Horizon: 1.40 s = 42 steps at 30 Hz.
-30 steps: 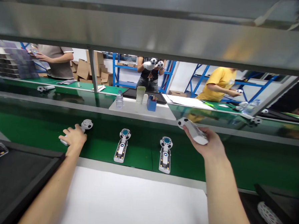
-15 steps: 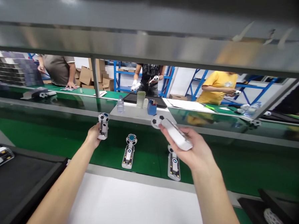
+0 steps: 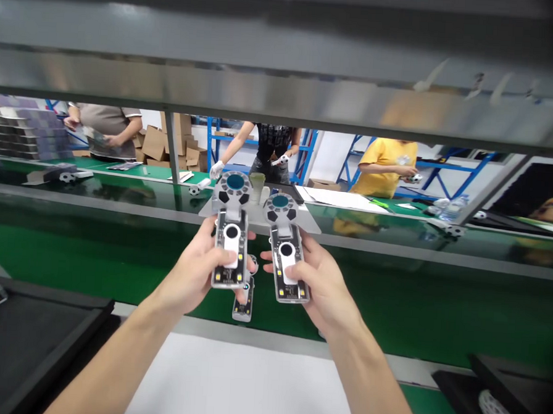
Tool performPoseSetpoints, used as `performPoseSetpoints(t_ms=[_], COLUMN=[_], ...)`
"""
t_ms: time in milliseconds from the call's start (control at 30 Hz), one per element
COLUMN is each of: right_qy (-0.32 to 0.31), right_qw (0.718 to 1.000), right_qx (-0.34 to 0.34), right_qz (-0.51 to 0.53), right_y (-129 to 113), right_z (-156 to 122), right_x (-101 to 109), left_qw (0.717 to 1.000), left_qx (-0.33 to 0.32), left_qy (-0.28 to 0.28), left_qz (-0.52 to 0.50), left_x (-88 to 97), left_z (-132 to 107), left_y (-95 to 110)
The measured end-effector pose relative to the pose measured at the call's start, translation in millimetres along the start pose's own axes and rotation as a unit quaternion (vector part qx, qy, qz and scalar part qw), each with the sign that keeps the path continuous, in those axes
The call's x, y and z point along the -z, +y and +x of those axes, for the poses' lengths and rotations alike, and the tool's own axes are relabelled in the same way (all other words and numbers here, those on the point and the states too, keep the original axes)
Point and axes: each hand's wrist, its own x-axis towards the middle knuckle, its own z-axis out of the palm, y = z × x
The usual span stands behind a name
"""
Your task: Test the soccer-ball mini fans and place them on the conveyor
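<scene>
The left hand grips one soccer-ball gadget, the right hand a second soccer-ball gadget, both over the green belt. They sit close, so a small tilt could bump them together.

Your left grip is closed around the left device, your right grip around the right device. You hold both above the green desk, near each other, round heads toward 12 o'clock, each thumb on a white strip. A third device lies near 6 o'clock, partly behind your left fingers. White paper lies at 6, a black tray at 8. At 2 o'clock, a yellow-shirted person holds a ball-patterned piece.
</scene>
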Motion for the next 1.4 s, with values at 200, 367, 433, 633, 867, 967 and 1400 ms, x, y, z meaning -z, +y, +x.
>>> performPoseSetpoints(t_ms=[200,367,433,633,867,967,1400], right_qy=[-0.067,-0.074,-0.076,-0.053,-0.035,-0.028,-0.074], right_qw=[0.995,0.993,0.993,0.994,0.997,0.998,0.997], right_qx=[0.07,0.089,0.086,0.091,0.073,0.063,0.02], right_qz=[0.01,0.01,0.008,-0.009,-0.005,-0.01,0.033], right_y=[-5.6,-4.3,-4.5,-10.9,-15.7,-16.7,-19.3], right_z=[-5.9,-11.2,-12.9,-17.5,-19.1,-18.8,-22.5], right_x=[-5.1,-7.3,-7.1,-10.1,-14.8,-12.9,-12.8], left_qw=[0.993,0.994,0.995,0.995,0.995,0.996,0.995], left_qx=[-0.006,-0.023,-0.028,-0.015,-0.021,0.0,-0.015], left_qy=[-0.116,-0.11,-0.1,-0.096,-0.1,-0.086,-0.102], left_qz=[0.012,0.009,0.005,0.008,0.014,0.012,0.015], left_x=[-6.1,-5.4,-5.4,-4.8,-6.0,-7.8,-8.8], left_z=[-13.7,-13.5,-13.0,-14.0,-14.9,-15.2,-16.5], left_y=[2.2,-1.1,-3.0,-5.2,-3.0,-0.7,2.3])
